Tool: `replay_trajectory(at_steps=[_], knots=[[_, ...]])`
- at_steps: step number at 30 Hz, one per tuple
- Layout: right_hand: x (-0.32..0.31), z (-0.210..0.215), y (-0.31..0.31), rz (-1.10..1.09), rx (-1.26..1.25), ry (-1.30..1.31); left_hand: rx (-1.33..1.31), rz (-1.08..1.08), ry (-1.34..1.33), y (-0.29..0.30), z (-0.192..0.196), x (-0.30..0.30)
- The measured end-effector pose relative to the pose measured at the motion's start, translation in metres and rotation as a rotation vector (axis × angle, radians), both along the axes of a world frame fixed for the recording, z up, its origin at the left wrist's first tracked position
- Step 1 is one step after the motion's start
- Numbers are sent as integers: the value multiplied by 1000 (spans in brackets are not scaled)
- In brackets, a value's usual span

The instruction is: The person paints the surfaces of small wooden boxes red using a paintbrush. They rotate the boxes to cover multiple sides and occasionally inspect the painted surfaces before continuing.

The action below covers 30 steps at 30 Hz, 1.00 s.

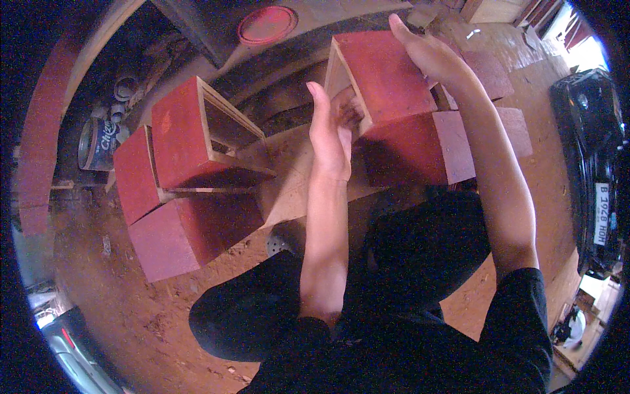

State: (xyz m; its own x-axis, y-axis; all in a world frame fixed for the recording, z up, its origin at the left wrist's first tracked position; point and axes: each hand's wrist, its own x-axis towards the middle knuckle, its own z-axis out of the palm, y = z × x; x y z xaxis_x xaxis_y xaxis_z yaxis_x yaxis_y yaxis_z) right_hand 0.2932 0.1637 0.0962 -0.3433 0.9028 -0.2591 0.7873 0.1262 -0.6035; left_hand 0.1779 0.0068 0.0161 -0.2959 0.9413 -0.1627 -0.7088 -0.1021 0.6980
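Wooden box (387, 73), red-painted, hollow, pale-edged

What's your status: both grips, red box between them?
Left grip open, at open side of red box. Right grip at its right edge, closure unclear. Second red box just below.

Left fingers (349, 107) reach into an open-ended red box (380, 72), right fingers (401, 29) at its right side

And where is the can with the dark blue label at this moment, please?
In the head view, the can is at the left side, just left of the red boxes, away from both hands.
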Motion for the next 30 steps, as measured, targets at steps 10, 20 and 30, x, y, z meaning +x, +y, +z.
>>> replay_trajectory(at_steps=[10, 20, 30], knots=[[-4, 4, -1, 12, 292, -124, 3, -18, -44, 6, -3, 8], [-1, 9, 2, 5, 189, -127, 90, -49, 21, 6, -4, 10], [-5, 3, 5, 13, 301, -198, 80, -53, 80, -2, 7, 13]])
